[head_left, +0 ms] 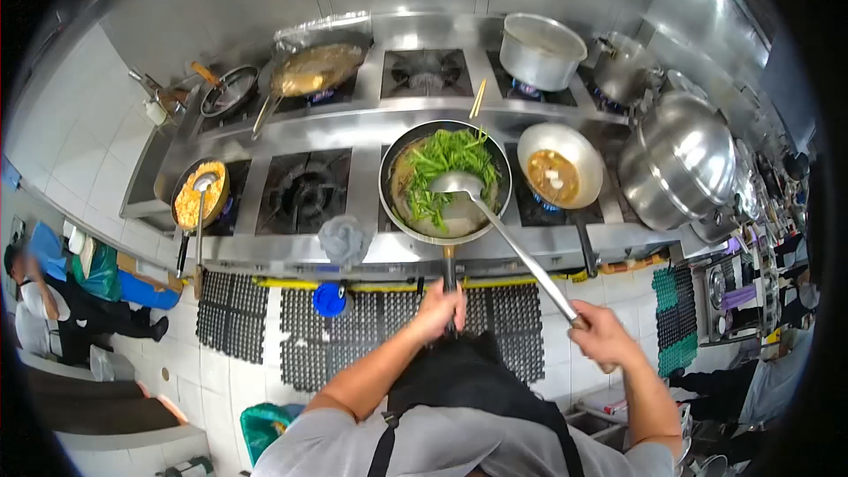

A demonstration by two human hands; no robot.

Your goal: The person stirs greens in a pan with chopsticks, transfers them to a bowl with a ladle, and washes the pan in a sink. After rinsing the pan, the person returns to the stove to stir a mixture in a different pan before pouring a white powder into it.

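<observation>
A pan [383, 178] holding leafy green vegetables [452, 155] and some liquid stands at the middle front of the stove. My left hand [437, 310] is wrapped round its dark handle. In my right hand [604, 336] is the end of a long metal ladle [528, 256], its bowl resting on the greens. Chopsticks [479, 98] lie just behind the pan. Right beside it, a light pan [589, 152] with brown sauce and white pieces sits over a lit burner.
Far left on the stove is a pan of orange food [187, 201] with a spoon. At the back stand a wok [340, 60] and a large pot [537, 57]. Steel bowls [676, 159] are stacked at right. Other people are at the far left and lower right.
</observation>
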